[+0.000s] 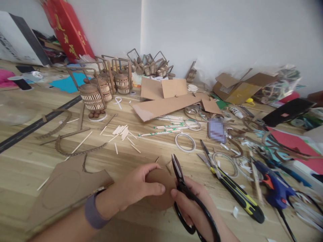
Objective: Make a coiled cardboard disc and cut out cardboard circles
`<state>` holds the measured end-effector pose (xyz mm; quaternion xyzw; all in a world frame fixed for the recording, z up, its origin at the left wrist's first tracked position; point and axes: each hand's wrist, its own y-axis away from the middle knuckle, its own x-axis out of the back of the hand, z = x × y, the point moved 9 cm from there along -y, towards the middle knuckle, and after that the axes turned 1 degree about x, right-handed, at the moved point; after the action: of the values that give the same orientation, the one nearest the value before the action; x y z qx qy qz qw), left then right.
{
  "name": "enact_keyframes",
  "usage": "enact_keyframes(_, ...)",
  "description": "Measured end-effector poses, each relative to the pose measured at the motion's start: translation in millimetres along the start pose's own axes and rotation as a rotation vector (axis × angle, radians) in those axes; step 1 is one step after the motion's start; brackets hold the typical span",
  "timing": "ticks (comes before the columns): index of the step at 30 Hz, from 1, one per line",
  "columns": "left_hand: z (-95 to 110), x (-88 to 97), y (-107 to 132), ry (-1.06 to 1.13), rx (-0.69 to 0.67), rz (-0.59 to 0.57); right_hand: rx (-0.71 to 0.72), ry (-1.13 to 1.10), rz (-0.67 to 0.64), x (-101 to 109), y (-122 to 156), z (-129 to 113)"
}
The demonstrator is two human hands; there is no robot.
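Note:
A round brown cardboard disc (161,181) is held in my left hand (137,185), the thumb lying across its face. My right hand (193,201) grips black-handled scissors (185,190), their blades pointing up and away along the disc's right edge. Its thumb touches or nearly touches the disc. Small cardboard scraps (164,161) show just behind the disc. Left of my left forearm lies a cardboard sheet (73,185) with a curved outline drawn on it. To the right of the scissors rests a yellow and black utility knife (234,191).
A blue glue gun (274,185) lies at the right. Tape rolls (185,143) and short wooden sticks (122,132) are scattered mid-table. Small lidded baskets (92,95) stand at the back left. Flat cardboard pieces (166,104) and an opened box (242,87) lie farther back.

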<state>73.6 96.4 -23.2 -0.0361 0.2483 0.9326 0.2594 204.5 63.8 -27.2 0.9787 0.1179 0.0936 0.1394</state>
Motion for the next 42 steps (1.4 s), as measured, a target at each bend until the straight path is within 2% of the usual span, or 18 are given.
enact_keyframes(5, -1, -3.1, -2, 0.123, -0.053, -0.052, 0.035, 0.104, 0.034, 4, 1, -1)
enact_keyframes(11, -2, 0.3, -2, 0.088, -0.083, 0.000, 0.058, 0.158, 0.117, 12, 0, 2)
enact_keyframes(18, 0, -2.3, -3, 0.066, -0.152, -0.022, 0.123, 0.286, 0.131, 12, 1, -7)
enact_keyframes(22, 2, -1.3, -1, 0.066, -0.153, 0.007, 0.204, 0.360, 0.077, 7, 1, -17)
enact_keyframes(27, 4, 4.0, 1, 0.048, -0.119, 0.079, 0.210, 0.392, -0.034, 0, 1, -16)
enact_keyframes(31, 4, 7.4, 3, 0.013, -0.090, 0.105, 0.247, 0.286, -0.155, -9, 4, -28)
enact_keyframes(34, 7, 6.2, 4, -0.008, -0.110, 0.079, 0.263, 0.252, -0.165, -11, 5, -36)
enact_keyframes(38, 11, 5.7, 2, -0.008, -0.150, 0.055, 0.314, 0.371, -0.137, -8, 7, -36)
enact_keyframes(42, 14, 6.5, 1, -0.048, -0.221, 0.044, 0.392, 0.660, -0.020, 0, 8, -38)
